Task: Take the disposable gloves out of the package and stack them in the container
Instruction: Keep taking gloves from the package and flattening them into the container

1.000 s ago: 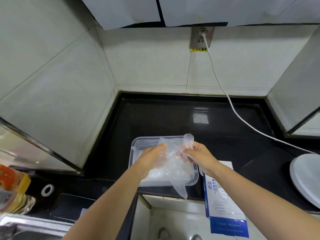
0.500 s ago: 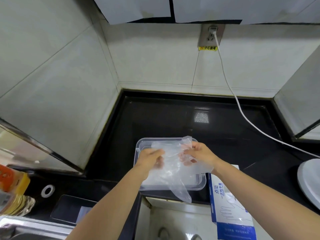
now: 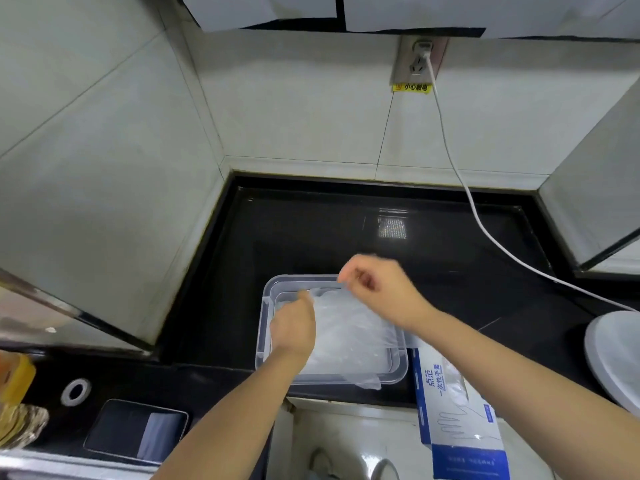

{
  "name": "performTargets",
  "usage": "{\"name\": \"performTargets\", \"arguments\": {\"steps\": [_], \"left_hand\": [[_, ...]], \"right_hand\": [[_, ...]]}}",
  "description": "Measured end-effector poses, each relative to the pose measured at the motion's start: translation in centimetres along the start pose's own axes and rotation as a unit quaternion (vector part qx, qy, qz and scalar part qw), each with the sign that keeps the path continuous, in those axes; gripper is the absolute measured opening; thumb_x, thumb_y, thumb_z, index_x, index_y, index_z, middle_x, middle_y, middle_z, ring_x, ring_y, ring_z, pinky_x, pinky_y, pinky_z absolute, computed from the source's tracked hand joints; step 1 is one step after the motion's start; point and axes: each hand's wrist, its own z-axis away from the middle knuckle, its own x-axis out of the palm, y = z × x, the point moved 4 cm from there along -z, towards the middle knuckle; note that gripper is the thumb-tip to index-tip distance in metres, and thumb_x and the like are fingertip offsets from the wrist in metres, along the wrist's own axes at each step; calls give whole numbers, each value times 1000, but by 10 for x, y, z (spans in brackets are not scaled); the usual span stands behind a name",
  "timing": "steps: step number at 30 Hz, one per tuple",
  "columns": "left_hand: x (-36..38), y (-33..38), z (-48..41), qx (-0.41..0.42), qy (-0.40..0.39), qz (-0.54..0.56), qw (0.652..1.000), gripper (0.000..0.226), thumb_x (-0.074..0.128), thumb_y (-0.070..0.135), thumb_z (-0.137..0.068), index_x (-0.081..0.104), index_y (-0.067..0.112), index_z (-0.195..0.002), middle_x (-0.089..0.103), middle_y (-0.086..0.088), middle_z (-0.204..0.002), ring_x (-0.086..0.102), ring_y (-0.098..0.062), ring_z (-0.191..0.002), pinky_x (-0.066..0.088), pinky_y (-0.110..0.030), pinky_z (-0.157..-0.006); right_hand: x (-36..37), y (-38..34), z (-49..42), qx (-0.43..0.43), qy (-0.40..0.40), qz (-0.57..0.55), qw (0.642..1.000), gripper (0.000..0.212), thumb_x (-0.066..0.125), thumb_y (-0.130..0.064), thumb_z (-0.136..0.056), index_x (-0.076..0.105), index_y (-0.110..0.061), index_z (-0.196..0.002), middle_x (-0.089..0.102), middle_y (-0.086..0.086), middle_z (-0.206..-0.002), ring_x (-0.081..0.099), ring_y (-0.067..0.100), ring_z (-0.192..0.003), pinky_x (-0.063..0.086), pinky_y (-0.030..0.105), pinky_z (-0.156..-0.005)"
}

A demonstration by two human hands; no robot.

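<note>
- Laying a thin clear disposable glove [image 3: 349,327] onto the pile inside the clear plastic container [image 3: 265,323] looks to be the step in hand; the container sits on the black counter [image 3: 311,230] near its front edge, with the blue-and-white glove box [image 3: 457,410] just beside it on the right.
- The left hand [image 3: 294,329] is over the container's left side, fingers curled down against the film near its far left corner; it seems to pinch or press the film, though the contact itself is hidden.
- The right hand [image 3: 375,282] hovers over the far right corner, blurred; its grip is pinched nearly closed, but whether film is between the fingers I cannot tell.
- A fingertip of the glove spills over the container's near rim; if it is left so, the stack will sit crooked, and later gloves may catch on it.
- The film is light and probably clingy; lifting either hand away quickly could drag the glove off the pile or crumple it.
- The container is close to the counter's edge, with the floor below; a careless push toward the body might slide it off.
- The glove box overhangs that same edge; a brush from the right forearm could tip it down.
</note>
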Motion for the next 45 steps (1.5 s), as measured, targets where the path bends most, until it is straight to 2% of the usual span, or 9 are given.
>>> {"name": "performTargets", "arguments": {"steps": [4,8,12,18,24,31,38,41,45], "left_hand": [[1,-1,-3,20,-14,-75,997,50,45,18,-102,26,6,-147,66,-5,-116,68,-15,-97,53,-19,-74],[-2,-3,-2,-12,16,-6,1000,54,51,23,-100,27,14,-147,58,-5,-125,64,-16,-104,55,-19,-82],[-10,17,4,76,109,-4,991,40,73,11,-77,57,16,-112,57,-3,-110,58,-18,-97,53,-26,-82],[37,-3,-6,-23,-153,22,988,72,67,25,-89,25,24,-147,35,-13,-143,51,-28,-120,50,-30,-89],[60,-12,-6,-39,-247,27,968,100,71,34,-85,-3,35,-152,8,-12,-157,34,-32,-136,45,-31,-97],[61,-16,-7,-39,-297,42,953,92,67,33,-88,2,34,-152,8,-14,-155,37,-32,-133,41,-36,-101],[10,3,-10,-5,-63,45,997,40,47,32,-100,44,24,-139,63,0,-121,64,-17,-102,49,-16,-75],[-10,30,-6,3,-13,93,996,25,46,35,-100,52,24,-122,67,2,-103,63,-14,-82,39,-9,-56],[-19,80,9,42,0,160,986,19,50,36,-98,52,26,-114,66,1,-94,57,-12,-73,41,-11,-60]], "right_hand": [[60,41,16,132,-245,209,937,43,62,-22,-94,50,-25,-135,47,3,-134,59,21,-108,46,30,-93],[89,61,23,189,-269,240,913,72,64,-29,-94,23,-30,-152,15,5,-156,46,26,-130,40,33,-110],[108,66,21,205,-285,205,913,81,66,-27,-92,16,-28,-155,6,8,-157,50,26,-127,43,35,-107],[118,76,21,225,-304,195,905,87,67,-24,-91,10,-30,-156,3,8,-159,50,26,-127,44,33,-105],[110,96,26,278,-314,207,884,98,69,-29,-89,-2,-35,-156,-1,11,-163,24,33,-146,36,38,-113],[113,98,25,283,-357,180,872,99,67,-26,-89,-5,-31,-155,13,13,-159,24,34,-145,37,39,-111],[67,63,6,138,-98,129,977,29,57,-11,-95,65,-17,-123,60,2,-126,61,15,-102,45,19,-89],[36,46,10,76,6,95,993,18,57,-15,-94,73,-19,-102,67,-5,-102,61,10,-80,50,21,-75],[-13,64,40,109,102,59,987,14,60,-15,-92,71,-23,-89,67,-12,-79,61,7,-70,52,28,-66]]}}
